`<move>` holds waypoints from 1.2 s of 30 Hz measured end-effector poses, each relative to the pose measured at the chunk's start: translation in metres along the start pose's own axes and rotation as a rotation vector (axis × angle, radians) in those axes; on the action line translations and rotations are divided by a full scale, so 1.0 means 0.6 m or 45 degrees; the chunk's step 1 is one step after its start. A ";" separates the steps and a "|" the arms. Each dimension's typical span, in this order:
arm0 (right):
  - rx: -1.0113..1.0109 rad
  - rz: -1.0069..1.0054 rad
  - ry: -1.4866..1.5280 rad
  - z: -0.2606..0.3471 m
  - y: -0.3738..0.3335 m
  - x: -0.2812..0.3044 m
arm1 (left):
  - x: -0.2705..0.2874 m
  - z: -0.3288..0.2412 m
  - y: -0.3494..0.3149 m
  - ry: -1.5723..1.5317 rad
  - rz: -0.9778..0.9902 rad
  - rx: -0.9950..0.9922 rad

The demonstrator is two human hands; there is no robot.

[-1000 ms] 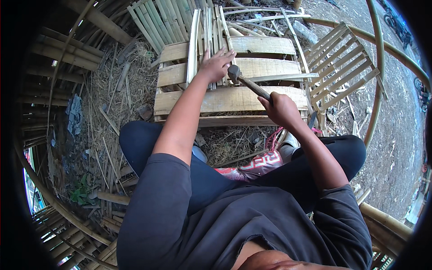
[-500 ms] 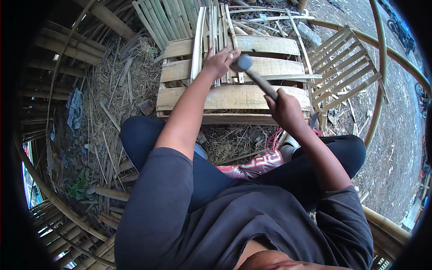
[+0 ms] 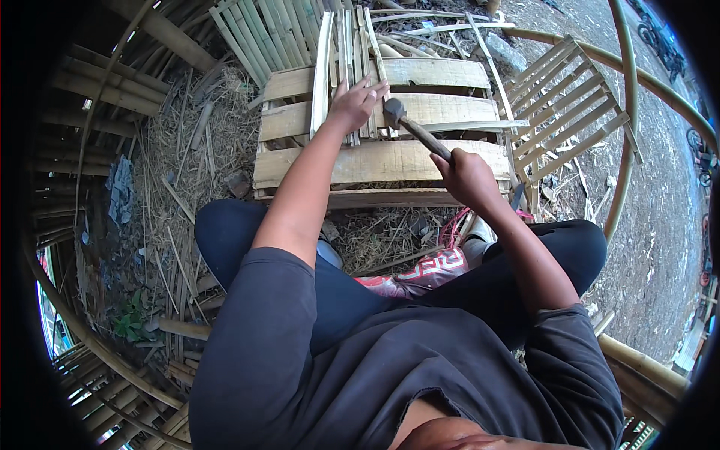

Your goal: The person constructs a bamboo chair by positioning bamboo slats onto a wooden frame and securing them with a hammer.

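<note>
My left hand lies across a row of thin bamboo strips, fingers stretched out and pressing down on them. The strips run lengthwise away from me over a low wooden bench made of broad planks with gaps between them. In my right hand is the handle of a hammer. The hammer's head is down at the right side of the strips, close to my left fingertips. A crosswise strip lies on the right part of the bench. Any nail under the hammer is too small to make out.
To the right of the bench leans a slatted bamboo frame, with curved bamboo poles beyond it. A bamboo slat panel stands at the far left. Straw and offcuts litter the ground. A red and grey printed bag lies between my legs.
The hammer has come down and a little left, its head now beside the strips. My left hand stays on the strips. The whole view has shifted slightly.
</note>
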State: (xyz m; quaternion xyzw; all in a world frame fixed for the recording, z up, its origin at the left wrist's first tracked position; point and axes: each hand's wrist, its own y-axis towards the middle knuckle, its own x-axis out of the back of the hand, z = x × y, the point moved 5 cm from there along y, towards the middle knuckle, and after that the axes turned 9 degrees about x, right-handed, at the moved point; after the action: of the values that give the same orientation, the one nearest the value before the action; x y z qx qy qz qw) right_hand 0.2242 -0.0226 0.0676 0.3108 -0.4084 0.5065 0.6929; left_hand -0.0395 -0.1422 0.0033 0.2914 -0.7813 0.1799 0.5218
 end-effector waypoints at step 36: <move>0.064 -0.021 -0.061 0.030 -0.005 0.027 | -0.006 0.001 -0.005 0.275 -0.142 -0.126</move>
State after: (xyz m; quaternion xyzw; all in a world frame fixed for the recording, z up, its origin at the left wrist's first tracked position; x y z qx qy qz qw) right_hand 0.2250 -0.0313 0.0905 0.3434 -0.4096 0.5032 0.6790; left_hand -0.0368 -0.1441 -0.0006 0.2871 -0.7112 0.1421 0.6258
